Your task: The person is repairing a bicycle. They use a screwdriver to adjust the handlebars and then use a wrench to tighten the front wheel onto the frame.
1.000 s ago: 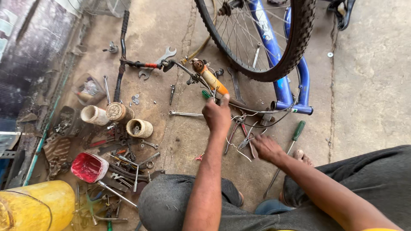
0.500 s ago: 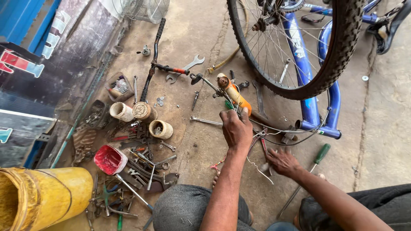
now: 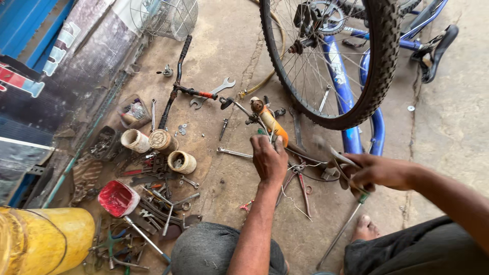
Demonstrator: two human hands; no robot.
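Two hands were at work over the oily concrete floor [image 3: 229, 61]. Left hand [image 3: 269, 159] lay palm down with the fingers curled together over the lower end of an orange-handled tool [image 3: 272, 125], whose grimy metal head pointed away toward the bicycle wheel [image 3: 379, 76]. Right hand [image 3: 379, 172] was raised off the ground and closed around a thin metal tool [image 3: 336, 155] — its tip was blurred, so its kind could not be told. Just below that hand a screwdriver with a green handle [image 3: 346, 224] lay slanting on the floor, close to a bare foot [image 3: 364, 229].

Between the two hands lay a pair of red-handled pliers [image 3: 298, 178] amid loose wire. A long wrench [image 3: 234, 152] lay just left of the left hand, and farther out an open-ended spanner [image 3: 216, 91] rested near a black handlebar [image 3: 175, 84] with a red band.

Well to the left stood three small tins [image 3: 158, 147] (open, rims up), then a red scoop-shaped container [image 3: 118, 197] beside a heap of wrenches — and a yellow jerrycan [image 3: 43, 239] in the near corner. The blue bicycle frame [image 3: 341, 86] rose behind the wheel, and a wire basket [image 3: 165, 18] sat at the far wall.
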